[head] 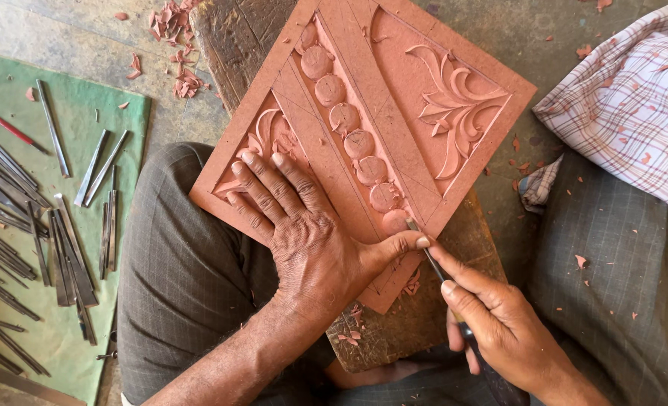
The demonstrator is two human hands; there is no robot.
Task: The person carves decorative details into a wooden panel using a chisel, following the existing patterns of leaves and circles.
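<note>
A reddish carved panel (394,83) with a row of round beads and a leaf motif lies tilted on a dark wooden block (416,316). My left hand (304,225) presses flat on the panel's lower left part, fingers spread, with the thumb stretched right against the blade. My right hand (499,323) grips a thin metal chisel (428,256), whose tip meets the lowest bead near the panel's bottom edge.
Several metal chisels (71,248) lie on a green mat (18,98) at the left. Reddish shavings (172,30) are scattered on the floor above. A checked cloth (634,98) lies at the upper right. My grey-trousered knees flank the block.
</note>
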